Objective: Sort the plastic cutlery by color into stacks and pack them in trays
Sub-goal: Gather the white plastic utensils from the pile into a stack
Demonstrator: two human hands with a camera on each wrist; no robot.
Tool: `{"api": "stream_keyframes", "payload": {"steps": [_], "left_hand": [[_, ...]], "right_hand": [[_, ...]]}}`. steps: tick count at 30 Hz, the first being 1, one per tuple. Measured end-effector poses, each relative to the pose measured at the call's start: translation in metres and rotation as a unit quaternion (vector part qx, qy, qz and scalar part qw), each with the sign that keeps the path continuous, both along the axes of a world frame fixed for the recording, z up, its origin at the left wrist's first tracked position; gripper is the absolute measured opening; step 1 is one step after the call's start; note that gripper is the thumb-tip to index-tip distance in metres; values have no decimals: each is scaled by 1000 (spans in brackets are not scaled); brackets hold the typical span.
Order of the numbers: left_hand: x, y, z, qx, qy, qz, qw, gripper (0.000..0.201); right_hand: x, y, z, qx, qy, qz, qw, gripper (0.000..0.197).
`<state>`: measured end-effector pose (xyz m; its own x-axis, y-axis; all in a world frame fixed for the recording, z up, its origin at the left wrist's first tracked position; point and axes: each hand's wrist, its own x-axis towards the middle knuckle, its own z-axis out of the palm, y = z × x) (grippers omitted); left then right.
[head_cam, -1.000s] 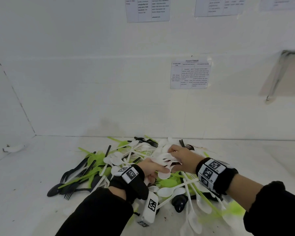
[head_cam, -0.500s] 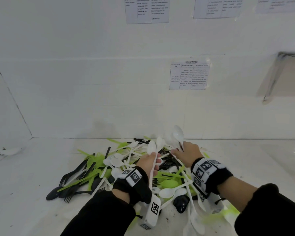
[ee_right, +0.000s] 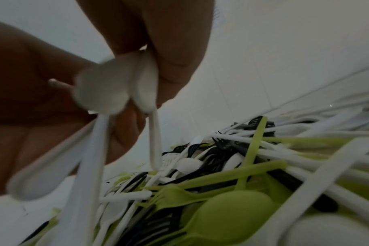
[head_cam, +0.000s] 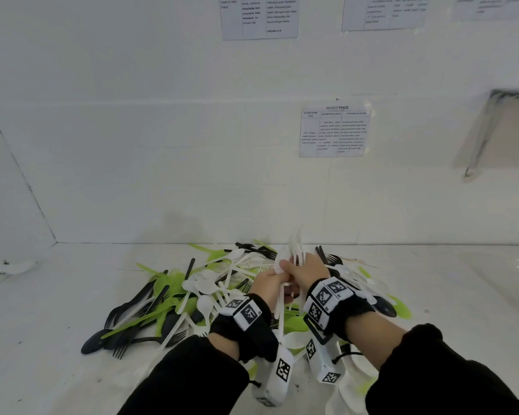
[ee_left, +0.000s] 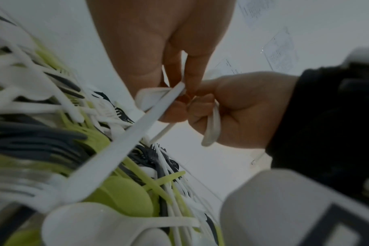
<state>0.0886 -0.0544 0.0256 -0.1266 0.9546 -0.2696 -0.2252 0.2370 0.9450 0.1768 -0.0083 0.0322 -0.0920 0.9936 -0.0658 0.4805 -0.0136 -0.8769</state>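
Above the mixed cutlery pile (head_cam: 222,295) on the white table (head_cam: 57,310), a bunch of white spoons (head_cam: 295,250) stands upright, pinched by the left hand (head_cam: 270,284) and right hand (head_cam: 306,272), which touch each other.

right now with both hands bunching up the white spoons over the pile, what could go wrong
1. The white spoons are splayed, handles at different angles in the wrist views, so one may slip from the left hand or right hand back into the pile.
2. The hands hover just above the mixed pile; hanging white handles could snag green forks or black forks and drag wrong colours along.
3. No tray is in view, so the bundle may have to travel.
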Motion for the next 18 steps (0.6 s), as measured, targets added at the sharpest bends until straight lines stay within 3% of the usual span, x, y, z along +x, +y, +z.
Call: {"api": "stream_keyframes", "payload": {"steps": [7, 13, 18], "left_hand": [[-8, 2, 0, -41, -95, -4, 995, 22], [-14, 8, 4, -39, -105, 37, 993, 19], [-12, 12, 10, -36, -156, 51, 986, 39]], "right_hand": [[8, 1, -2, -17, 120, 43, 992, 25], [9, 2, 1, -54, 179, 62, 980, 28], [5, 0, -1, -88, 214, 128, 964, 24]]}}
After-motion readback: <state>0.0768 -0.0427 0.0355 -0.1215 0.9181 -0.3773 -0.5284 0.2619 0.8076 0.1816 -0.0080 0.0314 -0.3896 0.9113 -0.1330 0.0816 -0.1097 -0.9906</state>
